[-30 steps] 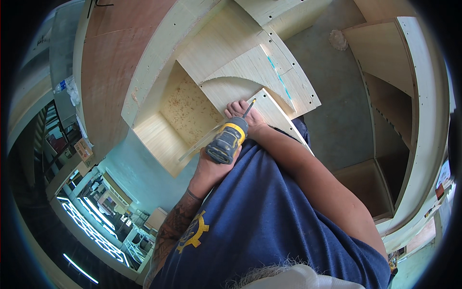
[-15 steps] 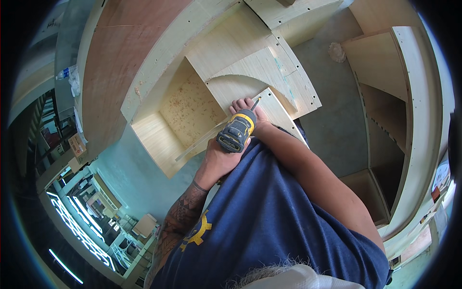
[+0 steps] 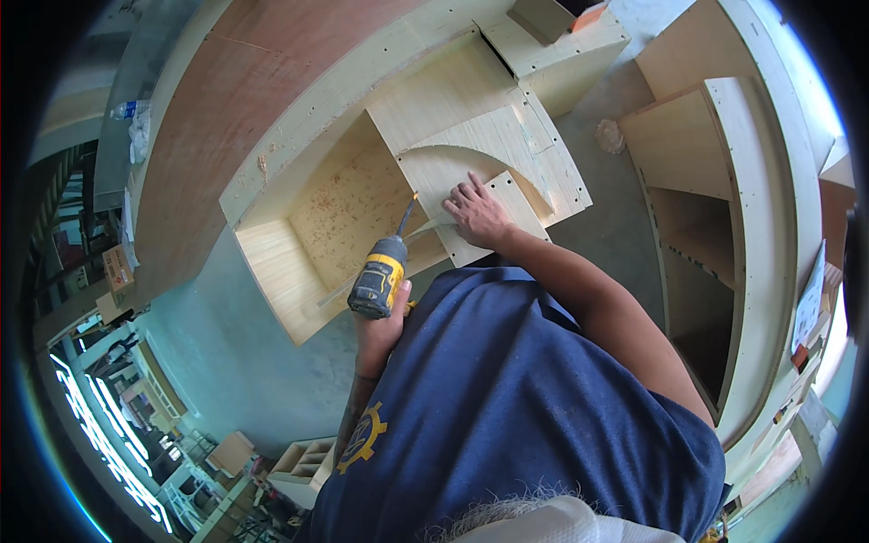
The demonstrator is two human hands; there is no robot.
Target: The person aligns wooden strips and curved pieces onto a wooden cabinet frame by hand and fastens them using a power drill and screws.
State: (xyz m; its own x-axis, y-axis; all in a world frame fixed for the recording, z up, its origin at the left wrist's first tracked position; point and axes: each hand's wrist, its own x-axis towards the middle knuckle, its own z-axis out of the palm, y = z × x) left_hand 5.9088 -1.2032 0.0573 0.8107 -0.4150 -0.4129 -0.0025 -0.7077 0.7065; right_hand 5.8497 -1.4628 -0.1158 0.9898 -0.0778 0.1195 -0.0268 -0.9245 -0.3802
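Drill [image 3: 378, 276], cordless and yellow-and-black, sits in the left hand [image 3: 387, 328], which is closed around its handle beside the open plywood box [image 3: 264, 262]; its slim bit [image 3: 406, 215] points forward, away from the body. To its right, the right hand [image 3: 478, 215] lies with fingers loosely spread over a small plywood board [image 3: 523, 210] with drilled holes. Just beyond is a panel with a curved cutout [image 3: 493, 131]. Wood shavings [image 3: 348, 213] litter the box's interior. Farther right stands a plywood shelf cabinet [image 3: 679, 145] on the grey floor [image 3: 625, 208].
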